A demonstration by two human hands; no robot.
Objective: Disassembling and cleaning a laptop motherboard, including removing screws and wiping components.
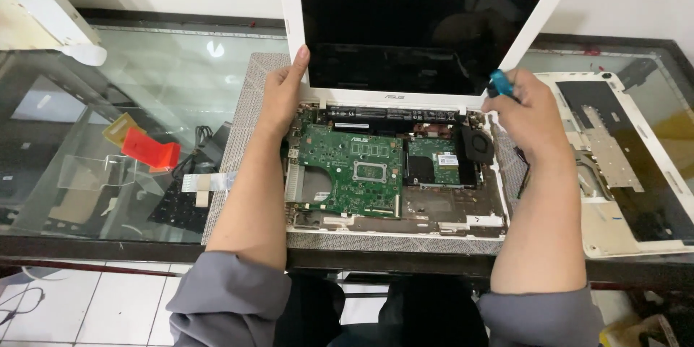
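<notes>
Left hand (278, 97): fingers gripped the white laptop screen bezel (293, 22).
Right hand (528, 112): fingers closed on a blue screwdriver (500, 84), right of the green motherboard (354, 166).

Dark white-framed laptop screen (419, 36) stands upright, centre; rectangular.
</notes>
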